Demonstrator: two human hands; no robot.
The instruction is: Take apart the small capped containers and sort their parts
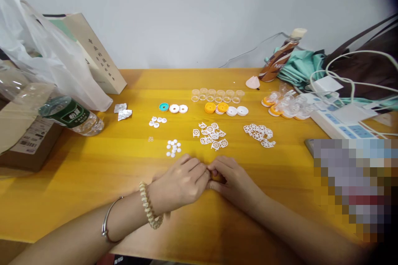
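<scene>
L hand [182, 180] & R hand [231, 180] meet fingertip to fingertip low on the bench [93, 165], fingers of both pinched shut on a small orange piece [217, 179], mostly hidden betw. them, so can't tell its exact shape. Risks, as I judge: piece is tiny, a slip or too much squeeze could pop it out onto the bench or over the near edge. Loose white wheel parts [211, 136] & white discs [173, 148] lie just beyond the knuckles; a fwd nudge would scatter them.
</scene>
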